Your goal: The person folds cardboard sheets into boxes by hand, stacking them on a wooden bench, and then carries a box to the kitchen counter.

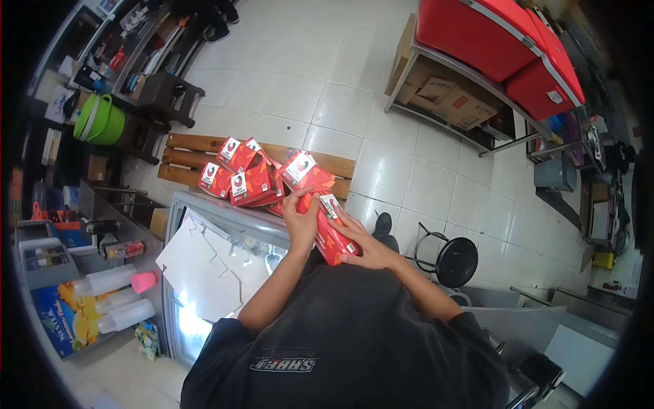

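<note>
Head view: at frame centre, left hand and right hand both grasp one red box. Just above it, a pile of red boxes lies on wooden slats.

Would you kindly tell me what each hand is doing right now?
Left hand: closed around the red carton.
Right hand: holding the same red carton from its other side.
</note>
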A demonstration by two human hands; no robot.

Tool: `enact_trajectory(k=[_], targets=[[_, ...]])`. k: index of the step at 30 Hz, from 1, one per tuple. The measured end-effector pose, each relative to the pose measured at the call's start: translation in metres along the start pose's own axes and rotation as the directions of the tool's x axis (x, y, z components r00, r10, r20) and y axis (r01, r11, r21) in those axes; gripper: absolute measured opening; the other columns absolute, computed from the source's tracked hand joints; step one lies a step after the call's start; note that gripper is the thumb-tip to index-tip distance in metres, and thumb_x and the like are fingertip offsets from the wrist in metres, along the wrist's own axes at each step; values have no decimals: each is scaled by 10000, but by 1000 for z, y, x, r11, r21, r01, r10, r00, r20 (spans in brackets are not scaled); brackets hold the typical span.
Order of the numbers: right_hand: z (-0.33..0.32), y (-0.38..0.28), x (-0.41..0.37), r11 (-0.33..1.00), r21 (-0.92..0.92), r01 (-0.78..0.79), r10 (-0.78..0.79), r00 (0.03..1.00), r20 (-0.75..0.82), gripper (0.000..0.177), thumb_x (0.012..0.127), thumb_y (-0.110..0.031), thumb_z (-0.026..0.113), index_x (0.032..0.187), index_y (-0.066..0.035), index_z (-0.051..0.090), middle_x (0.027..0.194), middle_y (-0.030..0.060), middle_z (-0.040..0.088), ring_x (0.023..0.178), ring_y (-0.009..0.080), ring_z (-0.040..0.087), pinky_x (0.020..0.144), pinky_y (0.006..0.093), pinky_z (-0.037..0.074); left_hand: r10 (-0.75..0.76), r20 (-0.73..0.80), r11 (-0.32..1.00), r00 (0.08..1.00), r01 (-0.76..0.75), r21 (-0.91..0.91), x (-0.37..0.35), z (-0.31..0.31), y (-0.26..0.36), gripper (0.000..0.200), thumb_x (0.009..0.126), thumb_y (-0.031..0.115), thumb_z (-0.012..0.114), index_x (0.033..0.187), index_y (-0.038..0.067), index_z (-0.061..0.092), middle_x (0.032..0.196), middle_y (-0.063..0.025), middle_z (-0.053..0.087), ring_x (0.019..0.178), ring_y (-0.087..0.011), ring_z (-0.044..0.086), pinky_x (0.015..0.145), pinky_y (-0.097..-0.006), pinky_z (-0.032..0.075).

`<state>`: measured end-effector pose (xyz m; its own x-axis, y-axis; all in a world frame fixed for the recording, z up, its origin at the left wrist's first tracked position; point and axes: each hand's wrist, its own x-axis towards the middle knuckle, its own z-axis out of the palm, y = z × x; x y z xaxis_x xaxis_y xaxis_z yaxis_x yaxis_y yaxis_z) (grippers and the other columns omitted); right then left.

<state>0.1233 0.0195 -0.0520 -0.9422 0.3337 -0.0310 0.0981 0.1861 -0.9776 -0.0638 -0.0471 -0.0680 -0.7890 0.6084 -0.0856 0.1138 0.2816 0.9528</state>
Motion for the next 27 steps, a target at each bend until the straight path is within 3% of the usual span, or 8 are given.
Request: enact_trajectory(k=[12, 14, 15, 17, 20, 21, 23, 27], targets=[[0, -11, 29, 892, -450, 43, -6, 996, 84, 595, 999, -340, 491, 1548, -179, 328, 1612, 225, 184, 1453, 434, 223, 1162, 549, 186, 124, -240, 991, 963, -134, -26, 6, 8, -8, 314, 858, 157, 737, 1144, 82, 631, 1117, -133, 570, 1143, -286, 521, 1044, -401, 378], [-6, 2, 45, 941, -241, 237, -255, 966, -46, 684, 1022, -476, 442, 1581, -154, 214, 1614, 221, 162, 1464, 394, 222, 1165, 506, 230, 43, -216, 971, 975, -92, -220, 10, -13, 0, 295, 907, 150, 699, 1177, 71, 608, 1182, -117, 556, 1154, -234, 528, 1031, -343, 405], [-7, -1, 47, 925, 369, -88, 143, 982, -125, 789, 1007, -563, 425, 1589, -114, 139, 1599, 187, 218, 1448, 342, 293, 1153, 436, 316, 38, -258, 970, 965, -98, -223, 12, -25, -1, 295, 907, 150, 699, 1177, 71, 608, 1182, -117, 556, 1154, -234, 528, 1031, -343, 405], [-11, -12, 68, 725, 622, -295, 335, 941, 55, 793, 997, -447, 549, 1569, -46, 173, 1545, 164, 325, 1390, 270, 378, 1120, 381, 356, 43, -177, 758, 983, -148, -636, 7, -48, -4, 273, 948, 144, 658, 1199, 57, 591, 1227, -94, 552, 1179, -199, 525, 1025, -329, 414], [9, -7, 85, 658, 586, -472, 359, 882, 306, 734, 991, -320, 597, 1546, -25, 217, 1488, 158, 414, 1323, 240, 462, 1099, 367, 383, 85, -156, 901, 984, -143, -410, 13, -109, -70, 379, 976, 238, 630, 1265, 15, 529, 1241, -110, 563, 1173, -223, 545, 1030, -336, 410], [15, -15, 94, 714, 519, -470, 371, 883, 289, 686, 987, -259, 605, 1527, -20, 257, 1451, 155, 453, 1288, 218, 487, 1063, 352, 419, 103, -387, 982, 916, -32, 185, 24, -149, -94, 553, 937, 331, 665, 1345, 5, 487, 1345, -182, 523, 1266, -287, 495, 1069, -406, 382], [27, -9, 113, 806, 406, -431, 328, 896, 300, 689, 986, -252, 614, 1525, -12, 256, 1414, 154, 487, 1258, 201, 510, 1036, 334, 439, 9, -719, 494, 695, 622, 608, 30, -225, -126, 883, 821, 469, 744, 1468, -11, 382, 1513, -301, 339, 1427, -469, 269, 1139, -593, 253], [77, 25, 150, 882, 32, -469, 363, 723, 588, 708, 962, -284, 666, 1494, 17, 308, 1342, 166, 550, 1164, 175, 576, 974, 322, 484, -288, -646, 467, 706, 693, 549, 22, -297, -178, 1014, 776, 554, 750, 1480, -43, 332, 1512, -360, 283, 1393, -536, 290, 1096, -646, 300]])
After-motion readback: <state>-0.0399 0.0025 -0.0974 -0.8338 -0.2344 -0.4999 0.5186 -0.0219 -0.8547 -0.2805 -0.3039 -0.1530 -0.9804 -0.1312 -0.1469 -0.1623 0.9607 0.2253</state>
